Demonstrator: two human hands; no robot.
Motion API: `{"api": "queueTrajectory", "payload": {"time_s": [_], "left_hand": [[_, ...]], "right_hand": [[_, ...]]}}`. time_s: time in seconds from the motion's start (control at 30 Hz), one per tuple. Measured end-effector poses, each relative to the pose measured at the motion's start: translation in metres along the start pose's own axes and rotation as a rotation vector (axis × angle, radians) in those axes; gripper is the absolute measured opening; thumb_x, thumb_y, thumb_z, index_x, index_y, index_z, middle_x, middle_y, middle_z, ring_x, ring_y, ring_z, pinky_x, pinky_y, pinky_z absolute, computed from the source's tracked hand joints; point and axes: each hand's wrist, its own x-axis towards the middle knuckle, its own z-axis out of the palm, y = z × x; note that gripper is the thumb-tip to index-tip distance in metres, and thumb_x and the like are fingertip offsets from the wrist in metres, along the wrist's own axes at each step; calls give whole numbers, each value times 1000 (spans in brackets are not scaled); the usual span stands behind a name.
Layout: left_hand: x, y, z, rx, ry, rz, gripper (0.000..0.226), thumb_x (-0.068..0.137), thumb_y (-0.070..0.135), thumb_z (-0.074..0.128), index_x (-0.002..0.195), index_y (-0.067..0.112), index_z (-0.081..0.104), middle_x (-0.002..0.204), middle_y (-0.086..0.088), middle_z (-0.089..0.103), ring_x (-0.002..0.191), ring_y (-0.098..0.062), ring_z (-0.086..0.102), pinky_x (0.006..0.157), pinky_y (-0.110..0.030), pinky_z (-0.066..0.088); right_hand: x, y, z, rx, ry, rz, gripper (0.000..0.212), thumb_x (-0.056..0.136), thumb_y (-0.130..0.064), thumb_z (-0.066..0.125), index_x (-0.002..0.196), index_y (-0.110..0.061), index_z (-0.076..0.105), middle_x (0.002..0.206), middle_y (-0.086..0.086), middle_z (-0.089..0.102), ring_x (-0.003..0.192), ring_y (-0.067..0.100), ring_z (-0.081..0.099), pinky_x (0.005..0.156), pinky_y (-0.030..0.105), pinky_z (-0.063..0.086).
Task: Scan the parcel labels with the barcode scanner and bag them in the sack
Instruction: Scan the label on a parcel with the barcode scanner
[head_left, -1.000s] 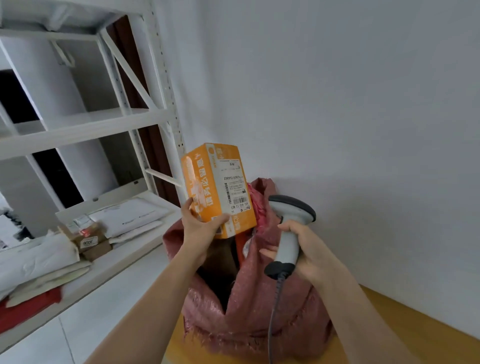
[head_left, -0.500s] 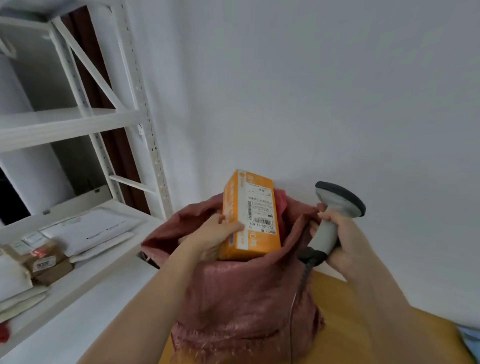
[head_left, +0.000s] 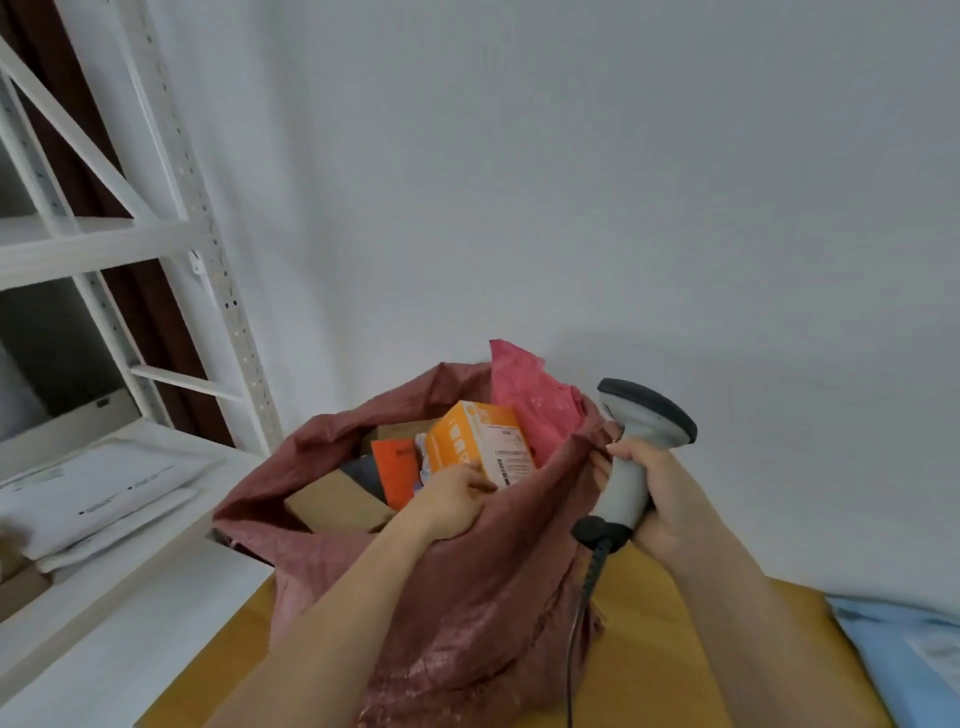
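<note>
A dark red woven sack (head_left: 467, 587) stands open on a yellow-brown surface. My left hand (head_left: 454, 501) reaches over its front rim and grips an orange box (head_left: 475, 444) with a white barcode label, held tilted inside the sack's mouth. Inside lie a brown cardboard box (head_left: 337, 506), a flat orange parcel (head_left: 397, 467) and a pink bag (head_left: 535, 405). My right hand (head_left: 660, 506) grips the grey barcode scanner (head_left: 634, 441) by its handle at the sack's right rim, and its fingers also pinch the sack's edge. The scanner's black cable hangs down.
A white metal shelving rack (head_left: 171, 228) stands at the left. On its lower shelf lie white mailer envelopes (head_left: 98, 493) and brown boxes at the far left edge. A white wall is behind. Light blue fabric (head_left: 904, 644) lies at the lower right.
My left hand has lowered the orange box from above the sack into its mouth. My right hand with the scanner has moved to the sack's right rim. The view has shifted right.
</note>
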Motion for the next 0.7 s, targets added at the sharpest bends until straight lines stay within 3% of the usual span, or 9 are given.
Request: {"api": "queueTrajectory", "payload": {"time_s": [0.07, 0.17, 0.27, 0.37, 0.47, 0.63, 0.7], "left_hand": [[5, 8, -1, -12, 238, -28, 28, 99, 19, 50, 118, 13, 69, 127, -4, 64, 116, -22, 58, 97, -26, 41], [10, 27, -3, -132, 501, -44, 27, 98, 12, 45, 113, 14, 67, 122, -7, 64, 105, -26, 62, 97, -39, 48], [14, 51, -2, -196, 674, 57, 22, 96, 10, 49, 107, 17, 66, 113, -1, 63, 97, -14, 58, 88, -27, 46], [15, 81, 12, -247, 693, 215, 20, 92, 5, 53, 103, 18, 64, 103, 6, 59, 94, -8, 55, 82, -18, 40], [17, 113, 36, -222, 680, 366, 21, 86, -2, 55, 99, 10, 68, 100, 2, 62, 95, -10, 55, 85, -15, 39], [24, 162, 84, -134, 719, 450, 21, 84, -5, 55, 95, 5, 69, 98, -4, 64, 95, -14, 55, 86, -22, 43], [31, 185, 111, -121, 710, 450, 20, 85, -4, 54, 94, 6, 69, 95, -2, 62, 91, -13, 54, 84, -19, 41]], "right_hand": [[0, -5, -9, -33, 8, -15, 26, 90, -1, 57, 111, -13, 67, 100, 9, 71, 97, 23, 68, 71, 31, 53], [1, -13, -21, -60, 29, -10, 28, 90, 0, 57, 115, -10, 65, 101, 12, 69, 97, 28, 68, 70, 33, 59], [1, -20, -37, -96, 69, -24, 32, 89, 2, 59, 119, -9, 64, 110, 18, 62, 107, 35, 66, 82, 40, 59], [0, -29, -57, -139, 107, -38, 30, 89, 2, 60, 117, -9, 64, 110, 19, 62, 106, 37, 66, 84, 44, 58], [1, -40, -84, -132, 125, -36, 31, 89, 2, 59, 118, -9, 63, 107, 17, 62, 103, 35, 67, 82, 44, 58], [4, -68, -143, -108, 150, 1, 27, 90, 1, 58, 115, -8, 63, 107, 18, 61, 104, 36, 66, 79, 44, 58], [8, -80, -174, -80, 165, 36, 23, 91, 1, 58, 112, -7, 62, 106, 18, 59, 105, 37, 65, 78, 44, 57]]}}
